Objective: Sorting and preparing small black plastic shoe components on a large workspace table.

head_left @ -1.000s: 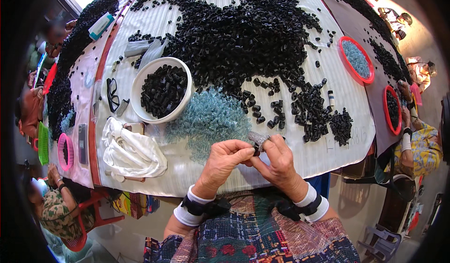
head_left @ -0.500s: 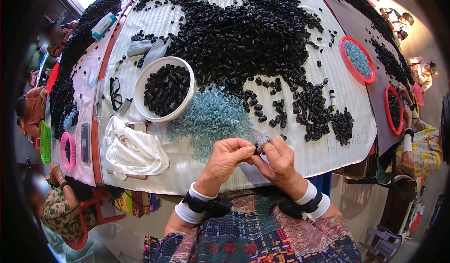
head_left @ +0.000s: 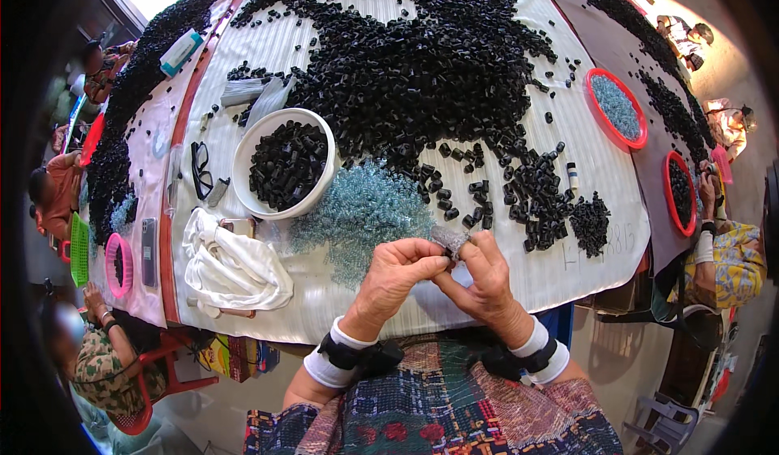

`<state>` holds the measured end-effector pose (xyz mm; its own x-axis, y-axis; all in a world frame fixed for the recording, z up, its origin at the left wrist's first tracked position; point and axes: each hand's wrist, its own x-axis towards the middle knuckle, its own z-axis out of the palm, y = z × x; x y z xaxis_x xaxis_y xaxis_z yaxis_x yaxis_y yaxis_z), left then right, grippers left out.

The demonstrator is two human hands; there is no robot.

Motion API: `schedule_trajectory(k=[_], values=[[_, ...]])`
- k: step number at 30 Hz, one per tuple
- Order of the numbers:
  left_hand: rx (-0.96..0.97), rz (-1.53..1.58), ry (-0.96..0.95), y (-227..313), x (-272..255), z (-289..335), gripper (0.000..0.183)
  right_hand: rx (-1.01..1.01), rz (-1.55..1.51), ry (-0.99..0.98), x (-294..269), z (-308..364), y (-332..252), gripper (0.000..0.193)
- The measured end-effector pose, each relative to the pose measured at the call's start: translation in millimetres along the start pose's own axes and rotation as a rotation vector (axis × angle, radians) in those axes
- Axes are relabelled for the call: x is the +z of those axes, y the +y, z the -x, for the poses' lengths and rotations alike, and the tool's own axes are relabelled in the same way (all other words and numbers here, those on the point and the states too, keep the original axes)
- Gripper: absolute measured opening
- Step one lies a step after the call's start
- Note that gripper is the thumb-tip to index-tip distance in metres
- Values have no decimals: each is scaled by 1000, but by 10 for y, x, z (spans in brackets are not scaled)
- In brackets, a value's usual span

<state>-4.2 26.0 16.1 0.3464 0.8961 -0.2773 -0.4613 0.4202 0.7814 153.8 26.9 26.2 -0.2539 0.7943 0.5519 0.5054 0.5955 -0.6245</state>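
Close to the table's near edge, my two hands meet fingertip to fingertip. My left hand (head_left: 395,275) pinches a small black part (head_left: 449,254) between thumb and forefinger. My right hand (head_left: 480,283) is closed, its thumb reaching to that part, with a small greyish bundle (head_left: 448,238) at its curled fingers. What the bundle is made of is too small to tell. Just beyond my left hand lies a heap of small pale-blue translucent pieces (head_left: 361,211). A white bowl (head_left: 241,199) holding black cylindrical parts stands left of the heap.
A large pile of black parts (head_left: 414,73) covers the table's far middle. A white cloth (head_left: 231,268), glasses (head_left: 199,169) and strips of clear plastic (head_left: 268,102) lie left. Smaller black pieces (head_left: 591,221) are at right. Red baskets (head_left: 595,114) and other people sit along both sides.
The grey bundle and the black part have shifted slightly between my fingertips. Both hands keep their pinch in nearly the same place, and the whole view has moved a little.
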Motion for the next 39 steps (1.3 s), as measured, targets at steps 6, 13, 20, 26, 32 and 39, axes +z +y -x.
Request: schedule_trajectory(k=[6, 13, 20, 26, 32, 39], values=[[14, 11, -8, -32, -14, 17, 11, -8, 28, 10, 6, 28, -14, 28], [42, 13, -47, -35, -58, 25, 10, -132, 136, 2, -42, 2, -19, 27], [-37, 19, -13, -110, -115, 21, 12, -101, 101, -33, 42, 106, 47, 26], [-94, 197, -22, -26, -73, 12, 17, -21, 60, 45, -32, 76, 72, 26], [-118, -92, -79, -22, -77, 64, 18, -110, 71, -48, -62, 83, 19, 24], [-175, 7, -28, -11, -86, 119, 16, 88, -91, -181, -217, 136, 110, 29]])
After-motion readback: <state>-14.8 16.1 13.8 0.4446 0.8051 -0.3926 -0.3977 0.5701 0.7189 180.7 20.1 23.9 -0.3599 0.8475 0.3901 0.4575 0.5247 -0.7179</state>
